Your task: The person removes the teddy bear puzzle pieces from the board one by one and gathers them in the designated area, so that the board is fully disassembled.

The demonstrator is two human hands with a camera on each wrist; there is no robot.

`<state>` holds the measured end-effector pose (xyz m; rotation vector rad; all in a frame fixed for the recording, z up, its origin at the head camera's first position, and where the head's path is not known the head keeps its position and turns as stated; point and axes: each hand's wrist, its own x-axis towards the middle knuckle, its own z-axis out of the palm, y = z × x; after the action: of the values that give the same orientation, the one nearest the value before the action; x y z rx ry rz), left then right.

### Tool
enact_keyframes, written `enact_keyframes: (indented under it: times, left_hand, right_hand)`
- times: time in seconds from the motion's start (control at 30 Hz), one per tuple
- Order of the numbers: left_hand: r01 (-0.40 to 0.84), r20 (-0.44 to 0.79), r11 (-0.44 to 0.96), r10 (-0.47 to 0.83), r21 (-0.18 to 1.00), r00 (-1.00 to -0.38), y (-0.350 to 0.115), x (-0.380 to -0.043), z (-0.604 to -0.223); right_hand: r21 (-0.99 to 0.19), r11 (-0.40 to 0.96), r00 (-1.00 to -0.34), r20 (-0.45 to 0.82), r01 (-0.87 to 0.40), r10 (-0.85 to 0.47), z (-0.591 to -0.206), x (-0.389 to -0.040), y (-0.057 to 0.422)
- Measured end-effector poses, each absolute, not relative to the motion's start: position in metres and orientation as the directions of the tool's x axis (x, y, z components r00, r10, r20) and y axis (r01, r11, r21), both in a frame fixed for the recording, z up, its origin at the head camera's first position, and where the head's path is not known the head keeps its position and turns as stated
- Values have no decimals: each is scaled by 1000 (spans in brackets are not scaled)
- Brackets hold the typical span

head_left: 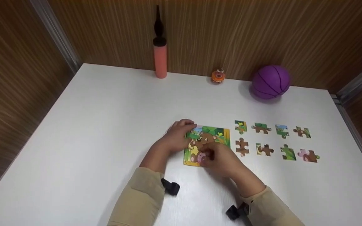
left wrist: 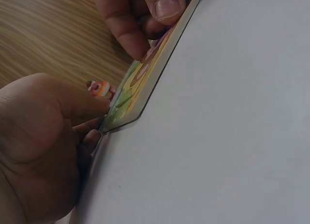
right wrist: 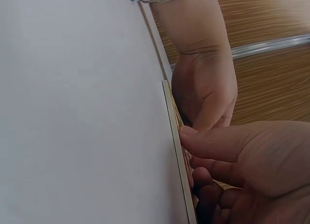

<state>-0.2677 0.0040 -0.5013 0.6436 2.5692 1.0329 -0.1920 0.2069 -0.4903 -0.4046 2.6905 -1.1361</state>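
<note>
A puzzle board (head_left: 223, 131) with a brown bear picture and yellow-green border lies on the white table. My left hand (head_left: 177, 136) grips its left edge, the thumb over the border and the fingers by the corner in the left wrist view. Over the lower right part of the picture, my right hand (head_left: 222, 158) has its thumb and forefinger around a pink puzzle piece (head_left: 201, 157), mostly hidden by the fingers. Thumb and curled fingers of the right hand (right wrist: 227, 161) are down at the board in the right wrist view.
Several loose puzzle pieces (head_left: 264, 149) lie in two rows right of the board. Along the back wall stand a pink hand pump (head_left: 160, 61), a small orange toy figure (head_left: 218, 76) and a purple ball (head_left: 271, 82). Wood-grain panels (head_left: 200, 37) enclose the table.
</note>
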Motion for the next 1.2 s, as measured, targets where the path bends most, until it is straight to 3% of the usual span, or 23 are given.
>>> enact_keyframes:
  times: [0.47,0.97,1.2]
  left_hand:
    - [271,-130,669,484,692,-865,7,-267,-500]
    - [259,-145,680,476,686,-867,6,-265,-497]
    - [283,-112,654,493,702,-863,7,-266,-501]
  right_hand:
    - [-763,622,-961,0,-179,-277,-494,-191,203]
    - [-665,711,-966,63,-228,-250,-494,-191,201]
    - [-723,649,-963,88,-237,-254,-486,-189,219]
